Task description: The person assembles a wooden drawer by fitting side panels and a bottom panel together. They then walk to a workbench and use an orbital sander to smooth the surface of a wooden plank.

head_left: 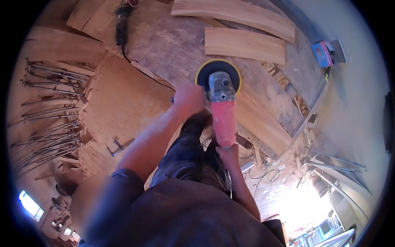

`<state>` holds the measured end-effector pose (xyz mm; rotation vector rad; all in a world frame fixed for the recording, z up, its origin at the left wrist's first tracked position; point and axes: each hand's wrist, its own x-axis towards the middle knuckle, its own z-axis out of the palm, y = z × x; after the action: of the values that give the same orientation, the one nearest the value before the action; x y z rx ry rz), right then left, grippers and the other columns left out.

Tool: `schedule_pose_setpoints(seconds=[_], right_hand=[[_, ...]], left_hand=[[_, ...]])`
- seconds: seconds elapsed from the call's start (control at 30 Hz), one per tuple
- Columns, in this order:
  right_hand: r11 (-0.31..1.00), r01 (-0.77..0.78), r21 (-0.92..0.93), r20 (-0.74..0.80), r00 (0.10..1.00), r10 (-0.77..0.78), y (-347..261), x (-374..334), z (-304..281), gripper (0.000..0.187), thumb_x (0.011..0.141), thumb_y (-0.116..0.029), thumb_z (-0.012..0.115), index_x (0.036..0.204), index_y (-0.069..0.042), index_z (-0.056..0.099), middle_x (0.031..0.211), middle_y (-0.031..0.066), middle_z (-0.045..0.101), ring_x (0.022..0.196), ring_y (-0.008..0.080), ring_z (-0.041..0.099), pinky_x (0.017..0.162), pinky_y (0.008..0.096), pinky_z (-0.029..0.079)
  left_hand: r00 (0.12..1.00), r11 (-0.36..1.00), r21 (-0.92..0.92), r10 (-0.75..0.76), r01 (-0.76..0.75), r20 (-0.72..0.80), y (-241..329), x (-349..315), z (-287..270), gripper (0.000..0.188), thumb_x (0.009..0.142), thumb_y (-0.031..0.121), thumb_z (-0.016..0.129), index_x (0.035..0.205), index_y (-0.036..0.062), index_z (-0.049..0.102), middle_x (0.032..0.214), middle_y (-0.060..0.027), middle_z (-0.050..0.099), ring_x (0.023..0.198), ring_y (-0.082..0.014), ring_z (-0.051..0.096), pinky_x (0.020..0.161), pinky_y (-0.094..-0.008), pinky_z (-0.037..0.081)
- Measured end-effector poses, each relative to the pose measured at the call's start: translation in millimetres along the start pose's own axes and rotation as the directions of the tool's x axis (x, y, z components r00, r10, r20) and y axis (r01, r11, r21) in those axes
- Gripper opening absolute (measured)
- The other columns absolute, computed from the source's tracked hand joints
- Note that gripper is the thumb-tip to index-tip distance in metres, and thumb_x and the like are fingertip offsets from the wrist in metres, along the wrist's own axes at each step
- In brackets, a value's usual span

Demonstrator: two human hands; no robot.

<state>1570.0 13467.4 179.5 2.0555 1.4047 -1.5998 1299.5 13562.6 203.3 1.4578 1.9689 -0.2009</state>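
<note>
A red and grey angle polisher (223, 119) with a round black pad (207, 74) edged in yellow is held out in front of me. My left hand (189, 99) is closed around its side handle, near the grey head. At the rear end of the red body, my right hand (228, 155) grips the tool from behind; its fingers are partly hidden. Under and beside the pad lies a long wooden board (263, 123) on the dusty worktable (164, 37). Whether the pad touches the board I cannot tell.
Two more boards (245, 43) lie at the table's far side. Another corded power tool (121, 26) rests at the far left. Several metal bar clamps (49, 136) line the left wall. A blue box (321, 54) is at the right. A single clamp (119, 147) lies on the sawdust-covered floor.
</note>
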Motion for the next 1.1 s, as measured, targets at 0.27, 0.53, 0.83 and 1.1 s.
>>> schedule_pose_setpoints(seconds=[0.27,0.53,0.83,1.1], right_hand=[[0.988,0.023,0.151,0.068,0.997,-0.033,12.3,-15.9,-14.9,0.045,0.073,-0.023,0.074,0.111,0.002,0.068,0.105,0.0254,0.071,0.104,0.0380,0.070,0.086,0.0437,0.055],[0.980,0.055,0.190,-0.011,0.999,-0.053,35.3,-11.6,-14.8,0.038,0.079,-0.021,0.068,0.112,-0.002,0.069,0.109,0.0242,0.070,0.110,0.0411,0.065,0.092,0.0454,0.053],[0.947,-0.078,0.311,-0.079,0.991,0.107,152.5,-47.0,-68.6,0.049,0.071,-0.021,0.076,0.111,0.007,0.066,0.103,0.0265,0.072,0.104,0.0357,0.071,0.085,0.0413,0.055],[0.860,-0.090,0.502,-0.171,0.965,0.200,239.1,-72.6,-105.7,0.034,0.071,-0.019,0.075,0.092,0.007,0.068,0.077,0.0188,0.071,0.074,0.0263,0.072,0.066,0.0408,0.056]], left_hand=[[0.998,0.998,0.028,0.062,-0.063,0.018,24.7,9.6,16.8,0.023,0.081,0.020,0.065,0.096,0.0059,0.075,0.095,-0.0210,0.073,0.094,-0.0373,0.072,0.082,-0.0482,0.056],[0.995,0.992,0.120,0.022,-0.034,0.094,60.2,11.4,13.9,0.030,0.077,0.030,0.071,0.096,0.0079,0.074,0.098,-0.0197,0.073,0.094,-0.0385,0.070,0.081,-0.0491,0.056],[0.966,0.946,0.224,0.201,-0.234,0.161,199.1,-13.1,79.7,0.028,0.076,0.027,0.071,0.095,0.0071,0.074,0.094,-0.0219,0.072,0.091,-0.0404,0.070,0.082,-0.0497,0.056],[0.905,0.869,0.283,0.337,-0.405,0.259,317.1,-30.6,127.8,0.025,0.075,0.024,0.070,0.094,0.0081,0.075,0.092,-0.0213,0.072,0.091,-0.0398,0.070,0.082,-0.0502,0.056]])
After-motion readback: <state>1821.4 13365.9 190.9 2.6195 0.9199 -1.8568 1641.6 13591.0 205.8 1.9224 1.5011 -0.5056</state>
